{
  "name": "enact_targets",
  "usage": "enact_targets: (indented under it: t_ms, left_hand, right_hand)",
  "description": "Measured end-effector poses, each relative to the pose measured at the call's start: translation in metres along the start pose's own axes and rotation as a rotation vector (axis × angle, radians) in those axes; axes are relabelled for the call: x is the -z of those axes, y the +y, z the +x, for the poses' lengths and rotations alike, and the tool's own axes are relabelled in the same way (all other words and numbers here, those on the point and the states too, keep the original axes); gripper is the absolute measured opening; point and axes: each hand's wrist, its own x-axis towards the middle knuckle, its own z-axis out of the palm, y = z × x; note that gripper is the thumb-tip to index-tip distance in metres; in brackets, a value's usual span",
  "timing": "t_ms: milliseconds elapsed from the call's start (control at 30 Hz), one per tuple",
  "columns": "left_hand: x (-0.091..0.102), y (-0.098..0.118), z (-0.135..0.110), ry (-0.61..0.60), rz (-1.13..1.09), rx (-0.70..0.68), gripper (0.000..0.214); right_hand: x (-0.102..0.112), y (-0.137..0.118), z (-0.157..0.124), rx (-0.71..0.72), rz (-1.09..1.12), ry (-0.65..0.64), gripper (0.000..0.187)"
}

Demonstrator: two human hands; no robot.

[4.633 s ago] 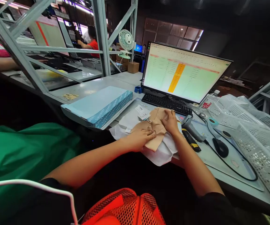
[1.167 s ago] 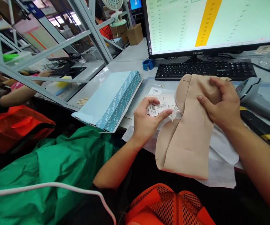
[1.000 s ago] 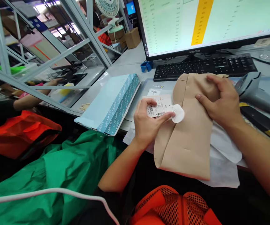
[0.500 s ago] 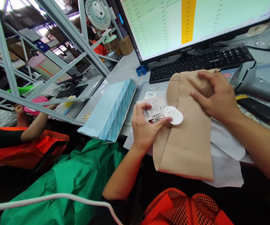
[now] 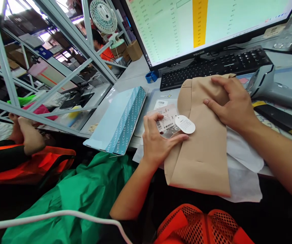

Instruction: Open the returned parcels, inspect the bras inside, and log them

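A folded beige garment [image 5: 204, 145], smooth like thin cloth, lies in front of me over the desk edge with white tissue-like sheets [image 5: 246, 183] under it. My left hand [image 5: 156, 140] is at its left side, fingers curled over a barcode tag [image 5: 167, 118] in clear plastic, thumb stretched out onto the beige cloth. A white round hang tag [image 5: 185, 124] rests on the cloth just above that thumb. My right hand [image 5: 234, 101] lies on the garment's upper right, thumb and index finger apart; its other fingers are partly hidden.
A light-blue flat box [image 5: 117, 118] sits left on the desk. Behind the garment are a keyboard [image 5: 211, 67] and monitor [image 5: 171, 30]; a grey barcode scanner [image 5: 270, 83] and black-yellow cutter [image 5: 283, 118] are on the right. A co-worker's hand [image 5: 29, 135] shows beyond the metal frame.
My left thumb has slid off the round tag, which now shows more fully and has turned slightly. My right hand stays put. The co-worker's hands have shifted.
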Motion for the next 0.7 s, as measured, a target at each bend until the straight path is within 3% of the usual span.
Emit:
enact_targets:
  t_ms: [167,700]
  left_hand:
    - [-0.004,-0.002,-0.001,0.006,0.029,0.027,0.095]
    - [-0.011,-0.004,-0.002,0.071,0.045,0.105,0.071]
  right_hand:
    - [0.000,0.000,0.000,0.004,0.005,0.006,0.063]
    - [0.000,0.000,0.000,-0.006,-0.003,0.011,0.064]
